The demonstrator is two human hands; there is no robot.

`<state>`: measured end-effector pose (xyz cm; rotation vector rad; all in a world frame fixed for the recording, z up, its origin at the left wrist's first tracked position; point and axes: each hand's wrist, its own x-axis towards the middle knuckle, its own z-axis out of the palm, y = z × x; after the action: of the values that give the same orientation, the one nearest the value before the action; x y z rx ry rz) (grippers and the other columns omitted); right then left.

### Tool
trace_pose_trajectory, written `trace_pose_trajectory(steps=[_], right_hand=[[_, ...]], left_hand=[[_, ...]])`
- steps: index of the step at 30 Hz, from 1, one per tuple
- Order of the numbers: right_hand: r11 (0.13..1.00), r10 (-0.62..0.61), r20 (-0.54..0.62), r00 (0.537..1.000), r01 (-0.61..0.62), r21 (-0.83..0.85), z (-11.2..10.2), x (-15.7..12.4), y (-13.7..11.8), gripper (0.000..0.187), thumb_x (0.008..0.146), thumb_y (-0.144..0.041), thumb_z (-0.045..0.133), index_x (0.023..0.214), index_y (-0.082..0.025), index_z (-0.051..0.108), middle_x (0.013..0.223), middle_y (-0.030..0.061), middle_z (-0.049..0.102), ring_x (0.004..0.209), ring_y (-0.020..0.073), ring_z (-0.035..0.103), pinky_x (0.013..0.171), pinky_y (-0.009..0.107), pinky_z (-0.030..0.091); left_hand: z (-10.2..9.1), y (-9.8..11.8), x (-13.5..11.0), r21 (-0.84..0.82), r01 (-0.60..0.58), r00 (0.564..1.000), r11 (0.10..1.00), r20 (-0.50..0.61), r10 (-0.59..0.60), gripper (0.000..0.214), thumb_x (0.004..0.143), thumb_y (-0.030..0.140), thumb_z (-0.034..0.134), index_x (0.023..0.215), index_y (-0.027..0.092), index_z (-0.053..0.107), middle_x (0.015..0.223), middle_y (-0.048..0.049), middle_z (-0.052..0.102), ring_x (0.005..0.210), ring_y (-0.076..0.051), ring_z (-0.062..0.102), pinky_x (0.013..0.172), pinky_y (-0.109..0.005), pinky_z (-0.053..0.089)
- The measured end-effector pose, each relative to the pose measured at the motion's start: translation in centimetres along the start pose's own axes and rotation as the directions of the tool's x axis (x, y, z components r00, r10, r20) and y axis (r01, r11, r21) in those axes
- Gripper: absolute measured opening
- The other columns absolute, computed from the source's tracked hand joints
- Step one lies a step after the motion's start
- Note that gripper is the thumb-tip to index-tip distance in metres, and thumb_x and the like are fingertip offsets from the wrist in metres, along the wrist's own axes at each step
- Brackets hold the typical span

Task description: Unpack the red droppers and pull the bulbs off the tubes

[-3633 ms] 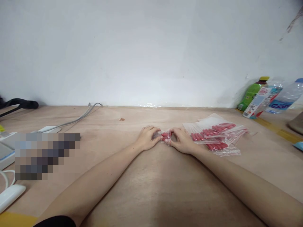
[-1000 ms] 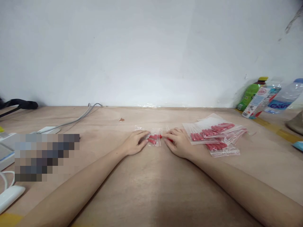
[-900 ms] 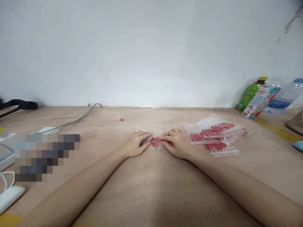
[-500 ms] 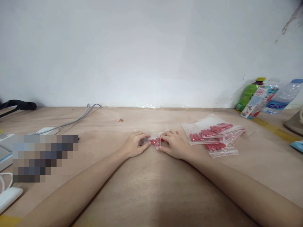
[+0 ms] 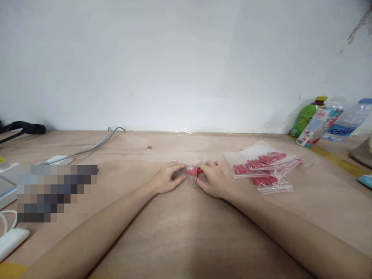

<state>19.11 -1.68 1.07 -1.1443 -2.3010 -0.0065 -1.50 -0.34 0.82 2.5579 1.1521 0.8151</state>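
A small clear zip bag (image 5: 192,181) lies on the wooden table between my two hands, with red stick-like pieces (image 5: 193,171) inside. My left hand (image 5: 169,179) grips the bag's left part, fingers on the far side and thumb on the near side. Opposite it, my right hand (image 5: 214,179) has its thumb and fingers around the right end, next to the zip strip. Fingers partly hide the contents. To the right of my right hand lies a loose pile of similar bags (image 5: 263,164), each holding several red pieces.
Bottles and a carton (image 5: 318,126) stand at the back right near the wall. Yellow tape (image 5: 337,159) runs along the right side. A grey cable (image 5: 95,148), a white device (image 5: 13,240) and a blurred-out patch are at the left. A brown scrap (image 5: 149,147) lies farther back.
The gap between my left thumb and fingers has widened slightly, and the red pieces sit a little farther from them. Both hands stay at the bag.
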Motion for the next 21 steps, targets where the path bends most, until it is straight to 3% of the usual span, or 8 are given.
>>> trace_pose_trajectory(steps=[3,11,16,21], right_hand=[[0.996,0.016,-0.067,0.998,-0.01,0.083,0.39,-0.07,0.23,0.023,0.076,-0.021,0.05,0.098,-0.021,0.053,0.085,0.0019,0.064,0.08,0.0178,0.053,0.073,0.032,0.027],[0.963,0.147,-0.163,0.976,-0.103,0.25,-0.22,-0.08,0.55,0.019,0.073,-0.017,0.05,0.091,-0.023,0.054,0.082,-0.0011,0.065,0.071,0.0144,0.056,0.075,0.032,0.032],[0.975,0.077,-0.093,0.993,-0.056,0.214,0.09,-0.12,0.45,0.017,0.072,-0.024,0.058,0.089,-0.024,0.057,0.075,-0.0027,0.064,0.074,0.0149,0.057,0.074,0.031,0.034],[0.966,0.027,-0.157,0.987,0.015,0.259,0.44,-0.14,1.01,0.012,0.08,-0.023,0.05,0.087,-0.021,0.06,0.081,0.0011,0.064,0.075,0.0141,0.057,0.071,0.029,0.039]], left_hand=[[0.05,0.04,-0.02,-0.016,0.034,0.999,0.999,0.018,-0.033,0.039,0.083,0.036,0.048,0.118,0.019,0.052,0.114,-0.0077,0.058,0.099,-0.02,0.057,0.078,-0.031,0.051],[0.11,-0.31,-0.03,0.036,0.065,0.997,0.997,0.04,-0.066,0.047,0.084,0.04,0.046,0.127,0.021,0.044,0.126,-0.0067,0.051,0.111,-0.022,0.051,0.089,-0.035,0.046],[0.18,-0.61,0.07,0.064,-0.001,0.999,0.998,0.053,-0.002,0.044,0.085,0.035,0.045,0.126,0.02,0.045,0.126,-0.0069,0.051,0.116,-0.02,0.047,0.099,-0.037,0.039],[0.21,-0.73,0.12,0.07,0.036,0.997,0.997,0.064,-0.041,0.045,0.085,0.038,0.044,0.126,0.02,0.045,0.127,-0.0066,0.051,0.115,-0.021,0.048,0.096,-0.037,0.04]])
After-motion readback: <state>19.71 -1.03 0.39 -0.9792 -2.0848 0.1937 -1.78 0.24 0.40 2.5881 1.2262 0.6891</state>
